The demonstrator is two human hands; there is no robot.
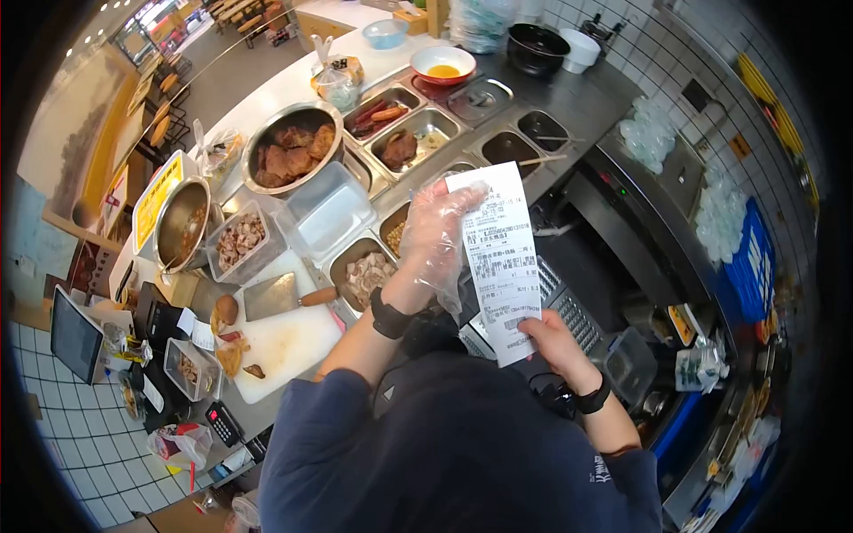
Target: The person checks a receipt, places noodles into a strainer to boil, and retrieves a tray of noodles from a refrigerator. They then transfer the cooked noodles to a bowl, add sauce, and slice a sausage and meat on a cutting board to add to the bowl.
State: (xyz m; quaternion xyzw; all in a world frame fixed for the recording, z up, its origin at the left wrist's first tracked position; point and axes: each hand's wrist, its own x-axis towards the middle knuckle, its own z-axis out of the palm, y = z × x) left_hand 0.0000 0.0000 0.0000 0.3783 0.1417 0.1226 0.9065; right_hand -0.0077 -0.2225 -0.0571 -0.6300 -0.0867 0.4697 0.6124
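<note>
By the steel desk (582,111), left grip (444,226) and right grip (556,342) are pinching a flimsy-looking white paper receipt (499,258) by its ends

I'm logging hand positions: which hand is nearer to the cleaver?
Left. The left hand, at the top of the receipt, is beyond and right of the cleaver; the right hand, at the receipt's bottom, is farther right.
</note>
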